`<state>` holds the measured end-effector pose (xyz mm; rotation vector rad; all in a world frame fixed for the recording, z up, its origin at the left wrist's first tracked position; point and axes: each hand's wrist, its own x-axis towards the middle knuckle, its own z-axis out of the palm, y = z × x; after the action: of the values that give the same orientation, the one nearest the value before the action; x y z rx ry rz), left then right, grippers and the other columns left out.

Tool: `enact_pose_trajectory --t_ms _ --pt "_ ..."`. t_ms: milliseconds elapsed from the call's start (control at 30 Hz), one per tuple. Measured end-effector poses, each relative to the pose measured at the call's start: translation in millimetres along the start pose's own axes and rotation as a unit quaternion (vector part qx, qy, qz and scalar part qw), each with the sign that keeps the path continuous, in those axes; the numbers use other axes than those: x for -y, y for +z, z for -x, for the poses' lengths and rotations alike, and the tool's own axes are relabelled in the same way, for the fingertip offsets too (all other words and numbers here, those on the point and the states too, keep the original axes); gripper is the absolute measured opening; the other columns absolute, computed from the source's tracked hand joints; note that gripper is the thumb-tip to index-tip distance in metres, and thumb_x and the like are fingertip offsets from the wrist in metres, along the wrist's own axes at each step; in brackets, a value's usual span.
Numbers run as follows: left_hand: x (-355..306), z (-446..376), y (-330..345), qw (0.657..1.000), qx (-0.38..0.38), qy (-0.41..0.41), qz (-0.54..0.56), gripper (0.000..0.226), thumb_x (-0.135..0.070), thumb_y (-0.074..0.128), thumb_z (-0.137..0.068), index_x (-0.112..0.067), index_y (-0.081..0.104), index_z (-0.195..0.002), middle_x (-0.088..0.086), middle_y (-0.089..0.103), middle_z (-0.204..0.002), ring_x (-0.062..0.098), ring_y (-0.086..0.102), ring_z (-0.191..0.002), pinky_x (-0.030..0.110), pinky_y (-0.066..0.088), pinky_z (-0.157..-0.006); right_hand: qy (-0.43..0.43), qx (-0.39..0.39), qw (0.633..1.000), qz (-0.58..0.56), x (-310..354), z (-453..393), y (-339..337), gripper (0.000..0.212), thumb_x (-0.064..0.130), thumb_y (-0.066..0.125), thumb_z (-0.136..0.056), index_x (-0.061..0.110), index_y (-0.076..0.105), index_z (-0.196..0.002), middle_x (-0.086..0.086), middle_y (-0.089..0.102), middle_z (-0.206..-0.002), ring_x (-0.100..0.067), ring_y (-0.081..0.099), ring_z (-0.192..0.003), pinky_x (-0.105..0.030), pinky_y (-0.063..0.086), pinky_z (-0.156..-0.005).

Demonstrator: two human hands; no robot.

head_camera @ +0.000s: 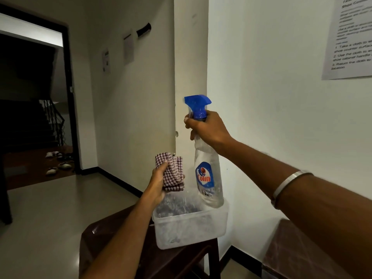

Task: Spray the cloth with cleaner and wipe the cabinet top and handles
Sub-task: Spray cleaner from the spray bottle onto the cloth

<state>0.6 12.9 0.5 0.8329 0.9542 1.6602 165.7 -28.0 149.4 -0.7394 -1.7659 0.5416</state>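
Note:
My left hand grips a folded purple-and-white checked cloth, held upright above a clear plastic tub. My right hand is closed around the neck of a clear spray bottle with a blue trigger head and a blue label. The bottle hangs tilted just right of the cloth, its nozzle pointing left at a level above the cloth. A dark brown cabinet top shows at the lower right, partly hidden by my right forearm.
The clear plastic tub, with more cloth inside, stands on a dark wooden stool against the white wall. A printed sheet hangs on the wall at upper right. An open doorway with stairs and shoes lies at the left.

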Motion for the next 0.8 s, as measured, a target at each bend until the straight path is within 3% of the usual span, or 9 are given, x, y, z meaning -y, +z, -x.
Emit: enact_pose_trajectory --t_ms 133,267,400,467,633,800 --pt "-1 10 12 0.999 -0.012 -0.007 0.037 0.056 -0.051 0.032 -0.098 -0.01 0.056 -0.128 0.019 0.066 -0.116 0.04 0.064 -0.103 0.056 0.051 -0.09 0.041 0.036 0.998 0.015 -4 18 2 0.019 0.025 0.061 -0.09 0.009 0.062 -0.098 -0.01 0.069 -0.087 -0.015 0.063 -0.063 -0.031 0.055 -0.072" --pt "0 16 24 0.999 -0.006 0.003 0.051 0.051 -0.043 0.027 -0.102 -0.008 0.058 -0.122 0.013 0.069 -0.1 0.029 0.067 -0.087 0.04 0.054 -0.069 0.092 0.067 0.993 0.034 -19 43 12 0.019 0.02 0.064 -0.085 0.004 0.064 -0.094 -0.015 0.067 -0.083 -0.02 0.061 -0.068 -0.033 0.055 -0.072" --pt "1 21 32 0.999 0.006 0.007 0.035 0.048 -0.042 0.027 -0.102 -0.01 0.061 -0.112 0.011 0.069 -0.092 0.025 0.066 -0.079 0.034 0.055 -0.06 0.133 0.075 0.987 0.058 -34 65 23 0.017 0.021 0.065 -0.084 0.005 0.062 -0.09 -0.005 0.058 -0.071 -0.015 0.055 -0.063 -0.024 0.046 -0.061" --pt "3 21 33 1.0 0.003 0.007 0.03 0.046 -0.043 0.027 -0.102 -0.012 0.061 -0.107 0.011 0.068 -0.091 0.026 0.065 -0.079 0.037 0.054 -0.063 0.141 0.079 0.985 0.064 -39 72 26 0.014 0.023 0.064 -0.086 0.01 0.058 -0.087 0.001 0.055 -0.069 -0.01 0.053 -0.06 -0.017 0.041 -0.056" --pt "3 24 35 1.0 0.001 0.011 0.027 0.046 -0.043 0.025 -0.102 -0.014 0.06 -0.101 0.011 0.066 -0.089 0.026 0.063 -0.078 0.04 0.052 -0.064 0.144 0.081 0.982 0.095 -48 79 28 0.016 0.027 0.061 -0.089 0.012 0.055 -0.089 0.001 0.055 -0.071 -0.007 0.051 -0.06 -0.015 0.038 -0.054" --pt "2 28 38 0.999 0.006 0.011 0.042 0.048 -0.042 0.024 -0.102 -0.01 0.058 -0.115 0.011 0.066 -0.095 0.028 0.063 -0.084 0.043 0.052 -0.078 0.151 0.053 0.983 0.092 -52 81 22 0.016 0.024 0.061 -0.089 0.01 0.056 -0.093 -0.009 0.061 -0.08 -0.019 0.06 -0.07 -0.018 0.044 -0.06"
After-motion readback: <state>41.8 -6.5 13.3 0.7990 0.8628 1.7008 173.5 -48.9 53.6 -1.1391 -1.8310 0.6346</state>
